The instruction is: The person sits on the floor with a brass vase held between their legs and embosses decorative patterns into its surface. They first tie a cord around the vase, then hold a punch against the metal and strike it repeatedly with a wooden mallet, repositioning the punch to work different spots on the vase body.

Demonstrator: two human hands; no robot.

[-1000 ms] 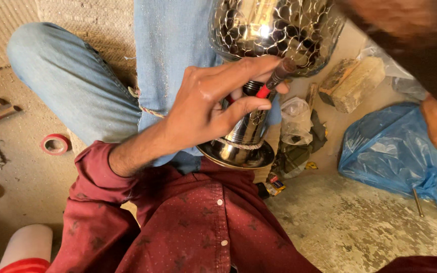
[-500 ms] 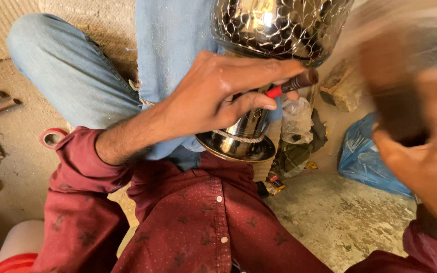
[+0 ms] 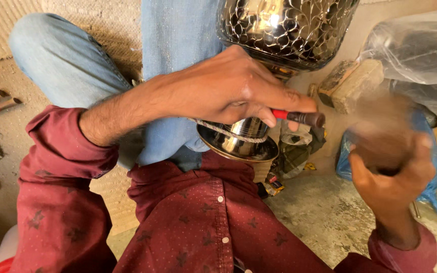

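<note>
Left hand (image 3: pixel 228 91) pinches a red-and-dark tool (image 3: pixel 299 117) against the patterned metal vase (image 3: pixel 279 35), which is propped on the lap. Right hand (image 3: pixel 390 167) is blurry, so can't tell its grip.

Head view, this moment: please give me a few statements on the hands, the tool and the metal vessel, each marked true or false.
1. The left hand holds a tool with a red and dark handle against the engraved metal vessel. True.
2. The right hand grips the vessel's round foot. False: it is off to the right, motion-blurred and apart from the vessel.
3. A cord runs around the stem above the foot. True.
4. The vessel lies on its side on the floor. False: it stands upright near the lap, foot down.
5. A wooden block lies on the floor right of the vessel. True.
</note>
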